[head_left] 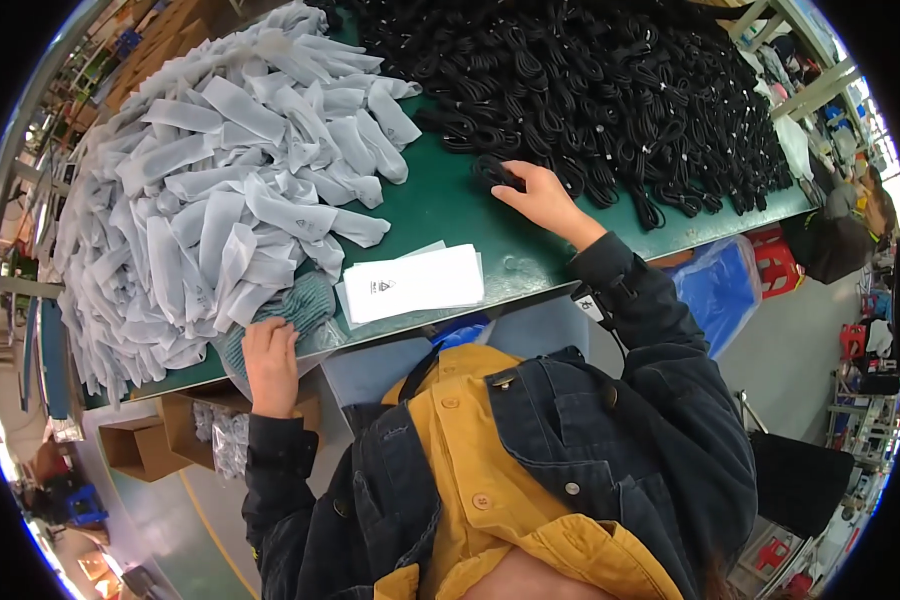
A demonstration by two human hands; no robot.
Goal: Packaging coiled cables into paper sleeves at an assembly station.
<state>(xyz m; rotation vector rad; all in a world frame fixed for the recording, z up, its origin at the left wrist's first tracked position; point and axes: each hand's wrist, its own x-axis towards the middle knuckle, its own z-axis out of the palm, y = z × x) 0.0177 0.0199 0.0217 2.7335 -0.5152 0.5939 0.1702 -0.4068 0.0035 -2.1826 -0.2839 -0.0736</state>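
Note:
At the near left table edge, my left hand (271,364) rests against a green ribbed knit cloth (308,305), its fingers lying loosely over the edge and gripping nothing that I can see. My right hand (544,200) is stretched over the table. Its thumb and fingers are closed on a coiled black cable (490,174) in front of the cable heap (590,100). Between my hands lies a stack of flat white sleeves (417,283) with a small printed mark. Left of it rises a large pile of filled pale translucent sleeves (230,180).
The green table (432,215) ends close to my body. Below its left end stand open cardboard boxes (140,447), one with clear plastic pieces (228,440). A blue plastic bag (715,290) and a red stool (773,262) are on the right. Metal shelf posts (815,92) border the far right.

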